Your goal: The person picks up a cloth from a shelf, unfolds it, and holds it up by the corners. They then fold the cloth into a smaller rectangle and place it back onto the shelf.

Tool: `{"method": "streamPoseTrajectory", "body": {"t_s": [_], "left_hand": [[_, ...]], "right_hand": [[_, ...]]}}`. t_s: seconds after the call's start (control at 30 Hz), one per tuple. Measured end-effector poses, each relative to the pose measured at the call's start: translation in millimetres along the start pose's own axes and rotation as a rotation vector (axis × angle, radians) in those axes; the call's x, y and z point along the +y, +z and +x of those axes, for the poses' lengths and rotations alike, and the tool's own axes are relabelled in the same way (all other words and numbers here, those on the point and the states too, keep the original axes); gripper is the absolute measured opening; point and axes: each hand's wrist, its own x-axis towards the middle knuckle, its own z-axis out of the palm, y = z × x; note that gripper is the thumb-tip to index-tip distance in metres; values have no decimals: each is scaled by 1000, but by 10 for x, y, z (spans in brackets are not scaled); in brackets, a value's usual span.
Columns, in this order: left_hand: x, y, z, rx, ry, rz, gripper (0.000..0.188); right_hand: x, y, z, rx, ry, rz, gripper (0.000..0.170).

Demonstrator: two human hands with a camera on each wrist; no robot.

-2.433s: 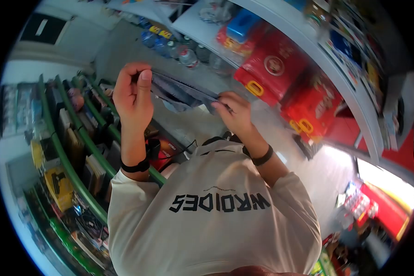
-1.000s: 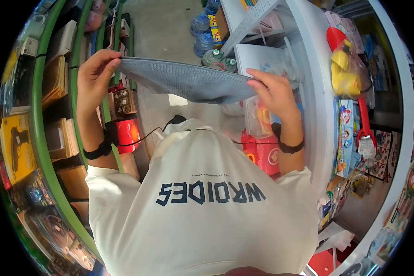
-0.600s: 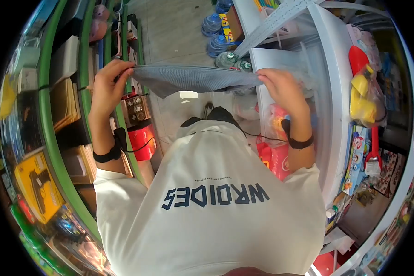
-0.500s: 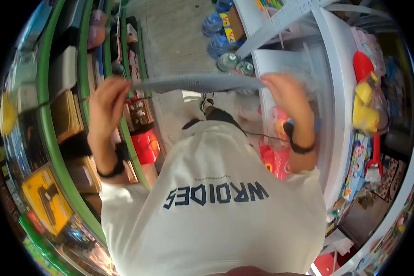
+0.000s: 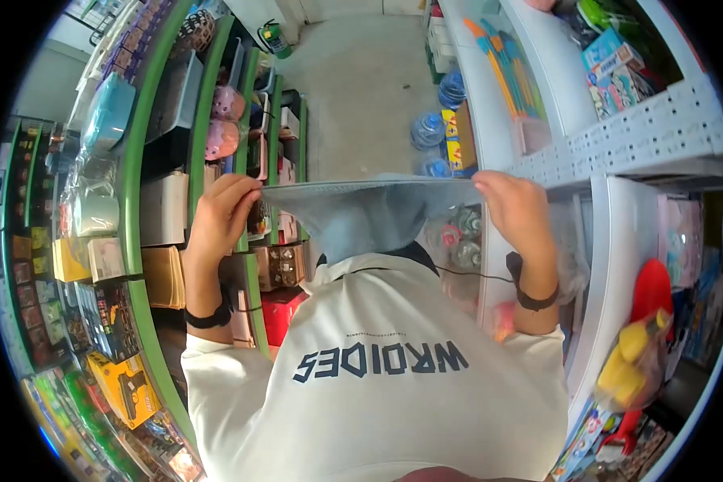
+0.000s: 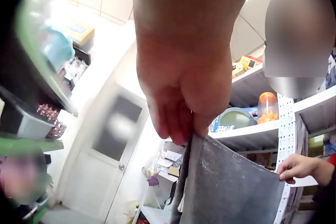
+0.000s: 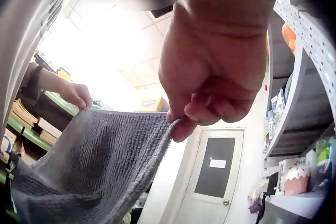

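A grey ribbed towel (image 5: 365, 213) hangs stretched between my two hands, in front of the white shirt (image 5: 377, 402). My left hand (image 5: 219, 215) pinches one upper corner between thumb and fingers. At the opposite corner, my right hand (image 5: 518, 215) pinches the edge in the same way. Its top edge runs nearly straight across, while the lower part droops in a loose fold. The right wrist view shows the fluffy, striped weave of the towel (image 7: 113, 150) close up. From the left wrist, a smoother face of the towel (image 6: 236, 187) shows.
Green shelving (image 5: 132, 201) packed with boxes and envelopes lines the left. White shelving (image 5: 618, 241) with toys stands on the right. Blue water bottles (image 5: 428, 130) stand along the aisle floor (image 5: 361, 88). A fire extinguisher (image 5: 274, 38) is farther back.
The towel was bunched and slanted at first, then spread wide between the hands. Half a second ago it showed as a narrow strip; now it hangs lower. The head view reveals more aisle.
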Motion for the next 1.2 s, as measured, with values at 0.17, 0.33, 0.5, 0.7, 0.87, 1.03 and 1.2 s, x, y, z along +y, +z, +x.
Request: {"method": "streamPoseTrajectory", "body": {"t_s": [0.17,0.33,0.5,0.7,0.87,1.03,1.2], "left_hand": [[-211,-87,654,43,142,76,10],[-245,-279,1373,143,290,219,10],[-208,-301,1716,457,436,286,19],[-1785,1611,863,-241,430,227,22],[-1729,1749,419,-844,211,-91,24],[-1760,1197,1461,-312,300,-125,14],[-1409,374,2443,-66,361,-11,15]], "right_hand": [[308,-119,585,-22,39,-22,11],[471,-269,1132,196,-44,-58,13],[490,-200,1308,513,62,65,15],[1536,1966,-275,-383,395,-31,21],[1328,2139,-754,-770,340,471,17],[1241,1314,307,-293,428,425,16],[1005,416,1321,-78,453,268,18]]}}
